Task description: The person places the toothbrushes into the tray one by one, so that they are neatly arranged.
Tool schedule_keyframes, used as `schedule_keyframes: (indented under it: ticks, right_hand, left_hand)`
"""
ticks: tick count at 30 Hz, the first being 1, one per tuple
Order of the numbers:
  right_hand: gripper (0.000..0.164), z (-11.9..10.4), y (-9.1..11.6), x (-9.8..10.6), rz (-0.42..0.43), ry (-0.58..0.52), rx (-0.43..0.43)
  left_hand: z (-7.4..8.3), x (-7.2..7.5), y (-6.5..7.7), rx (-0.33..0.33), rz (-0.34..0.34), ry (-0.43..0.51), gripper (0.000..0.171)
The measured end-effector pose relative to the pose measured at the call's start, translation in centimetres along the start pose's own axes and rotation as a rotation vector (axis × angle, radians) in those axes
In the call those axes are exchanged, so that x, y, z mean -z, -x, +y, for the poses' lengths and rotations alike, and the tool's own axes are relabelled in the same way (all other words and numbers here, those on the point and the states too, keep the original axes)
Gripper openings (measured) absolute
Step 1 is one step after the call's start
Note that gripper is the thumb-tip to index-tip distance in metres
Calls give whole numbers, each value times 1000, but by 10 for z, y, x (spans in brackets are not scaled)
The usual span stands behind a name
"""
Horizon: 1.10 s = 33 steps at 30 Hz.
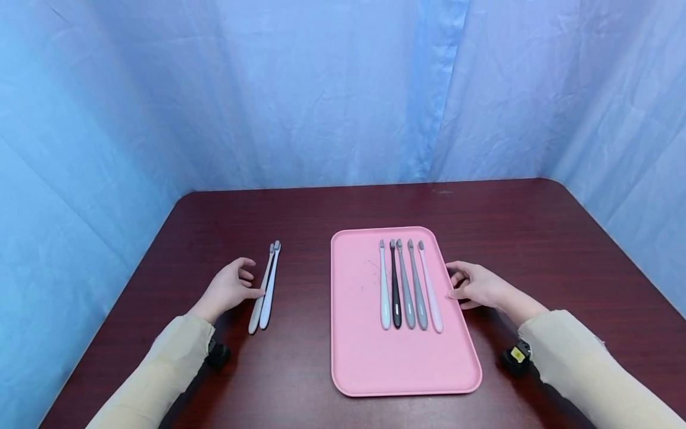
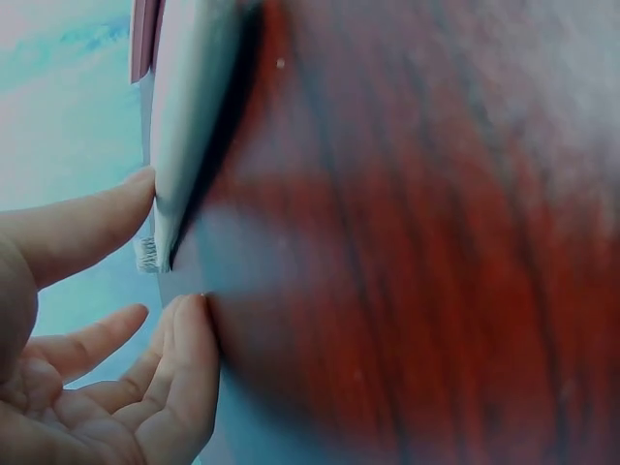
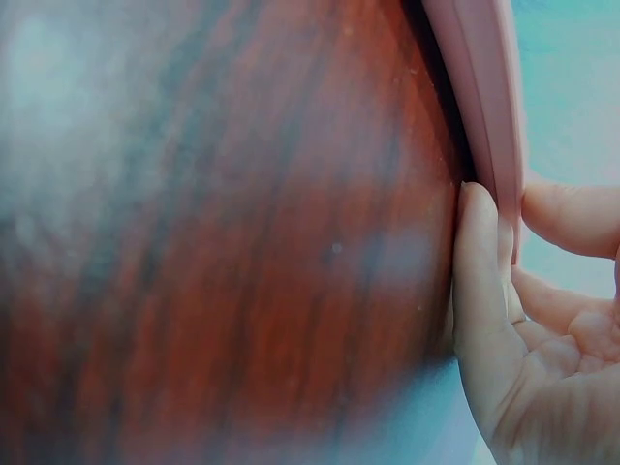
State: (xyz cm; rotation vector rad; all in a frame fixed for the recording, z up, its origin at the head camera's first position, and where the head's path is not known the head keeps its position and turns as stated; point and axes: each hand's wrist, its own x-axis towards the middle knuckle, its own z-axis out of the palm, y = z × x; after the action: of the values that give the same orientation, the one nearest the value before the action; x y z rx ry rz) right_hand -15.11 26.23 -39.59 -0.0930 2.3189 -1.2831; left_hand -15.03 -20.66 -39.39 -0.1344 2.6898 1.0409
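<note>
Two toothbrushes lie close together on the left of the table, a beige-grey one (image 1: 261, 292) and a pale blue-white one (image 1: 270, 290). My left hand (image 1: 231, 286) is beside the beige-grey one. Its thumb (image 2: 107, 221) touches that handle, while the other fingers stay apart from it, loosely bent. Right of centre, a pink tray (image 1: 354, 351) bears several toothbrushes side by side, among them a black one (image 1: 395, 286) and a pale pink one (image 1: 430, 289). My right hand (image 1: 479, 287) grips the tray's right edge between thumb and fingers, with the tray rim (image 3: 484, 87) visible in the right wrist view.
The dark red-brown wooden table (image 1: 300, 214) has rounded far corners. Light blue curtains (image 1: 321, 89) hang behind it and along both sides. A black wrist device (image 1: 218, 354) sits under the left sleeve, and another (image 1: 515, 357) under the right one.
</note>
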Motion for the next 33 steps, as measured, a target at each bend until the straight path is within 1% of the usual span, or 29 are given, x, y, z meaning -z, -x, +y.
schedule_keyframes:
  ticks: [4,9,15,18,24,27,30,33]
  right_hand:
    - [67,-1,1,0,-3,-4,3]
    - [67,-2,0,0,-5,-9,9]
    - [67,-2,-3,-1,-3,-12,6]
    - [68,-1,-4,-2,-9,-17,3]
    - [68,1,-6,-3,-3,-16,-1]
    - [68,0,-5,-2,-2,-19,2]
    - [67,0,-5,-2,-5,-24,8]
    - [67,-1,-4,-2,-8,-24,12]
  left_hand:
    - [-1,0,0,12,1,-10,59]
    - [-2,1,0,25,21,-35,51]
    - [-8,5,0,8,46,-39,40]
    - [-10,8,2,4,31,-26,36]
    - [-9,10,2,25,-14,-1,32]
    - [-6,10,2,21,-29,-24,25]
    - [-5,10,1,4,-33,-77,17]
    - [-5,10,1,-15,-27,-121,13]
